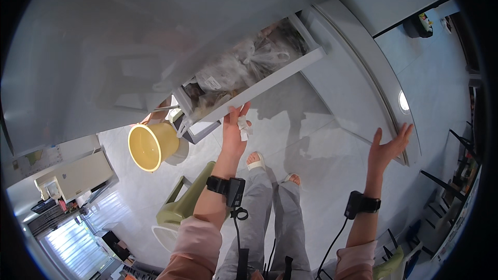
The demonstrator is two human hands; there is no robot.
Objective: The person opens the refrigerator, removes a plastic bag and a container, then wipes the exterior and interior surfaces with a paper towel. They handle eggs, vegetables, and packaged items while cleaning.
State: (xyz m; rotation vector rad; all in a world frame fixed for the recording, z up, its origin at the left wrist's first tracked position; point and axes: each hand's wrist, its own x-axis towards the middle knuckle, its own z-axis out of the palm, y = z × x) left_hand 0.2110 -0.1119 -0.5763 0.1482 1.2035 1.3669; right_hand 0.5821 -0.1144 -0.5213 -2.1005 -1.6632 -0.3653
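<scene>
A freezer drawer (268, 81) is pulled out of a large refrigerator; clear plastic bags (229, 72) of food fill it. At the drawer's front edge is my left hand (235, 130), its fingertips at the lower rim and a crumpled white tissue (244, 127) held in the palm. On the right, the refrigerator door (350, 74) stands swung out. My right hand (389, 146) is by that door's outer edge, fingers spread and holding nothing; whether it touches the door I cannot tell. Both forearms wear black strapped devices.
A yellow bucket (153, 147) stands on the tiled floor to the left, beside a grey box (198, 130). Closer to me is a green plastic stool (184, 200), with a white basket-like item (165, 235) near it. Dark chair legs (443, 184) show at the far right.
</scene>
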